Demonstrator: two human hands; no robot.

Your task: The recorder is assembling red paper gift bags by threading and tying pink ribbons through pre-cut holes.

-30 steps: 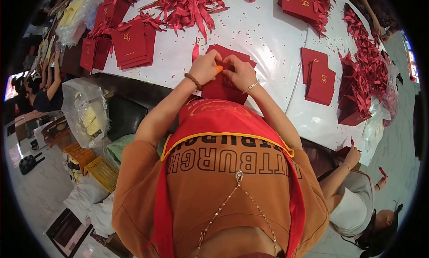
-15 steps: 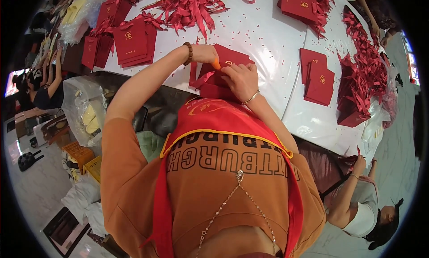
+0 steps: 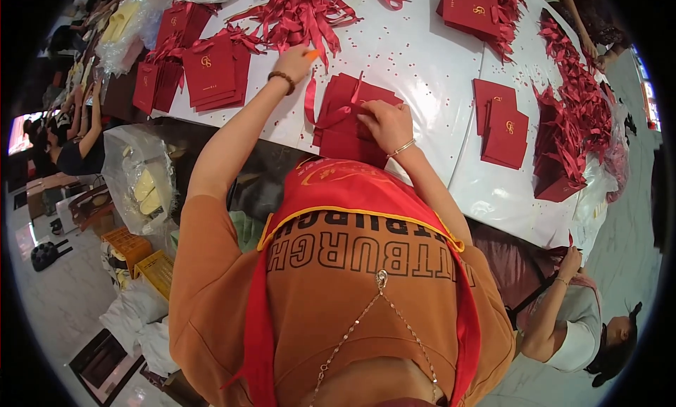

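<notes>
Has stacked red bags at left on the tabletop, seemingly ribboned already. Holds the left hand at loose ribbons, cannot tell whether pinching any; has the nearest bag, looped with ribbon but seemingly unfinished, under the curled right hand, likewise unclear; farther right, has plain bags apparently unribboned.

Orange is covering 1 of my left fingers. I am wearing a rust-orange shirt with dark lettering, a red apron edged in yellow and a brown bracelet. Deep red bags are showing gold emblems, ribbons are gleaming crimson, and the white desk is displaying scattered red speckles.
</notes>
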